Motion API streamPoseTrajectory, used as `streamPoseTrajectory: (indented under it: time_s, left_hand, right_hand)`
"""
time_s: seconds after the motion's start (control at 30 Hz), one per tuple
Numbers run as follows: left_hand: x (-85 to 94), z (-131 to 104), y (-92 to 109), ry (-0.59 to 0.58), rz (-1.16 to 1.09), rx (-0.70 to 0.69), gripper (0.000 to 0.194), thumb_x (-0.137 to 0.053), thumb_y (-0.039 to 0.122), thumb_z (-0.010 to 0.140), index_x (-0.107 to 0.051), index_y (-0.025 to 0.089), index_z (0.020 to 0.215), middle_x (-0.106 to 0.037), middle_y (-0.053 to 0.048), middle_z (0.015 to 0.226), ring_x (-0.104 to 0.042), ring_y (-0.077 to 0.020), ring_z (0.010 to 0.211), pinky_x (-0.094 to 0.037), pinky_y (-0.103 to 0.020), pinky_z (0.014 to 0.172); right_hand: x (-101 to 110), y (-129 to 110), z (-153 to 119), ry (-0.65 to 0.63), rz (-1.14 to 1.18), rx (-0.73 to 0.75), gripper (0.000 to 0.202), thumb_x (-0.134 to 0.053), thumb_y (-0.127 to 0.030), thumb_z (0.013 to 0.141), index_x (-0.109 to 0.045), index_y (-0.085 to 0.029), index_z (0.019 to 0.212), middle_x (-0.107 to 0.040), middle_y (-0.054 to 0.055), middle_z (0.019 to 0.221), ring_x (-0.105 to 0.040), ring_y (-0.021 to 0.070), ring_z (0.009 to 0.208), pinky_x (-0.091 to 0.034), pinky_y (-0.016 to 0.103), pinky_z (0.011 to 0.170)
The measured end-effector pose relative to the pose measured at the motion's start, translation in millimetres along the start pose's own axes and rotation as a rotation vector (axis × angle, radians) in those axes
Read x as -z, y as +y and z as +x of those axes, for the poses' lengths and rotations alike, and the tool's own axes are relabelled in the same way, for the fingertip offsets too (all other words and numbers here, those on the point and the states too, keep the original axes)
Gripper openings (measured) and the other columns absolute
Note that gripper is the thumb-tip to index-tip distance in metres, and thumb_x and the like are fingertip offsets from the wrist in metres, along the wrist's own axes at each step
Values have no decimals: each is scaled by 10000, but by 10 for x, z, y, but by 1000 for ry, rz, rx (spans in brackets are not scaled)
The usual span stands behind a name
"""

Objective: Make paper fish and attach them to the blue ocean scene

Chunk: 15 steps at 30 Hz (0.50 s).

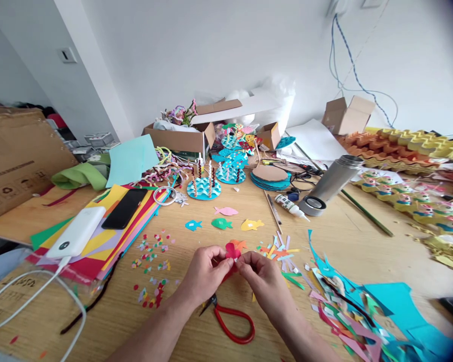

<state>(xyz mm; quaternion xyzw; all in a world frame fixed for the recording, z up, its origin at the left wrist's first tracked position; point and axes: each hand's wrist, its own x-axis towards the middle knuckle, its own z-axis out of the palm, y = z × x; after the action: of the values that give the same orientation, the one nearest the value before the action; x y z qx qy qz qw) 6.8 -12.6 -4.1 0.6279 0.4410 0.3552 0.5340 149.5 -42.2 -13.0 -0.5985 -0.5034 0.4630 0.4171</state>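
Low over the table, my left hand [207,269] pinches a red paper cutout [233,250] between thumb and fingers. My right hand [260,276] is closed at the cutout's right edge, where a tiny white bit shows by the fingertips. The fingers cover much of the cutout. Just behind it lies an orange paper piece [242,244], partly hidden. Red-handled scissors [236,327] rest below my hands, their blades partly out of sight. Beyond my hands lie paper fish: blue [193,225], green [222,223], pink [226,211] and yellow [252,224], some bearing a small white patch.
Paper dots [153,256] lie left, paper strips [281,249] right, and blue offcuts [388,296] farther right. A phone [124,208] and white power bank [75,232] sit on coloured paper. A glue bottle [290,205] and metal flask [337,177] are behind, near decorated blue discs [204,189].
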Motion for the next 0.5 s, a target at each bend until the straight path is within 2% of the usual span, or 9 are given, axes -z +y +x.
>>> streamPoseTrajectory:
  time_s: [0.5]
  left_hand:
    - [12, -4, 20, -1, -22, 35, 161, -551, 257, 757, -611, 131, 675, -604, -13, 646, -531, -138, 629, -396, -223, 592]
  right_hand:
    - [7, -6, -8, -8, 51, 2, 219, -548, -361, 714, -577, -155, 643, -500, -8, 588, -402, 123, 586, -305, 249, 540]
